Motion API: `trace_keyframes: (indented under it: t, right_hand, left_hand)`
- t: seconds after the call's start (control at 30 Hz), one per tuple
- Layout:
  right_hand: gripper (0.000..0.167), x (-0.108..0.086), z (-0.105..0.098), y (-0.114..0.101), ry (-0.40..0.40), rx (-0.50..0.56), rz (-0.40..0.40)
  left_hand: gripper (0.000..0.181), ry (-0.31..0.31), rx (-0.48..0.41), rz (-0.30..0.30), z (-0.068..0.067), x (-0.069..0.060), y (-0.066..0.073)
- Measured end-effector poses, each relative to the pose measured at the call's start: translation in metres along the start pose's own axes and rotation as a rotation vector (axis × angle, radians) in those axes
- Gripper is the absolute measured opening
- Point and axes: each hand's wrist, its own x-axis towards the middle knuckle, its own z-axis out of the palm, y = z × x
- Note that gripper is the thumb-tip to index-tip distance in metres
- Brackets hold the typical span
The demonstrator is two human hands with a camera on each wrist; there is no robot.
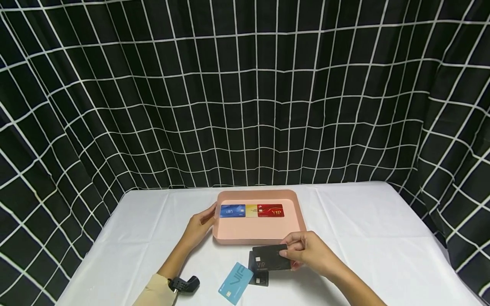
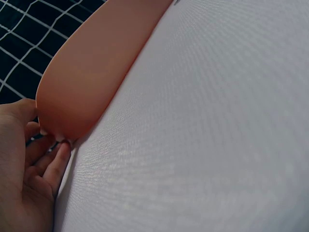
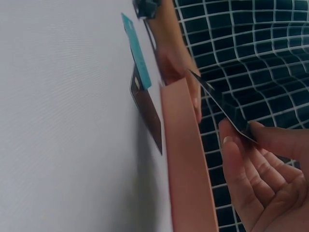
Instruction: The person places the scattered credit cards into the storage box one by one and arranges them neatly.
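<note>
My right hand (image 1: pixel 308 253) pinches a black VIP card (image 1: pixel 269 259) between thumb and fingers, held above the table in front of the tray. In the right wrist view that black card (image 3: pixel 222 104) is seen nearly edge-on. My left hand (image 1: pixel 200 227) grips the left side of a pink tray (image 1: pixel 249 233); in the left wrist view its fingers (image 2: pixel 57 166) curl at the tray's lower corner. Inside the tray, a blue card (image 1: pixel 232 211), a yellow card (image 1: pixel 251 211) and a red VIP card (image 1: pixel 271 211) lie in a row, the yellow one partly covered.
A light blue VIP card (image 1: pixel 235 283) lies on the white tablecloth (image 1: pixel 367 238), overlapping another dark card (image 1: pixel 261 279) that the held card partly hides from the head camera. A black curtain with white grid lines (image 1: pixel 268 93) hangs behind the table and on both sides.
</note>
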Motion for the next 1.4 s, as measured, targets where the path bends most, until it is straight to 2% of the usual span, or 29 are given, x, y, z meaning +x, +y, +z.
trace_keyframes:
  t: [0.23,0.43,0.53,0.9,1.4]
  right_hand:
    - [0.029,0.002,0.003,-0.006,0.029,-0.022,-0.004]
    - [0.028,0.004,0.003,-0.012,0.038,-0.047,-0.018]
    - [0.028,0.006,0.001,-0.014,0.039,-0.050,-0.023]
    - [0.029,0.014,0.000,-0.018,0.053,-0.018,-0.016]
    - [0.031,0.027,0.002,-0.027,0.107,0.011,-0.002]
  left_hand:
    - [0.045,0.019,0.006,-0.021,0.002,0.001,-0.002]
    - [0.046,0.010,0.007,-0.009,0.003,0.009,-0.026]
    - [0.047,-0.012,0.002,0.002,0.001,0.011,-0.032]
    - [0.048,-0.042,0.026,-0.009,-0.003,0.012,-0.033]
    - [0.048,-0.030,0.025,-0.006,-0.002,0.011,-0.034]
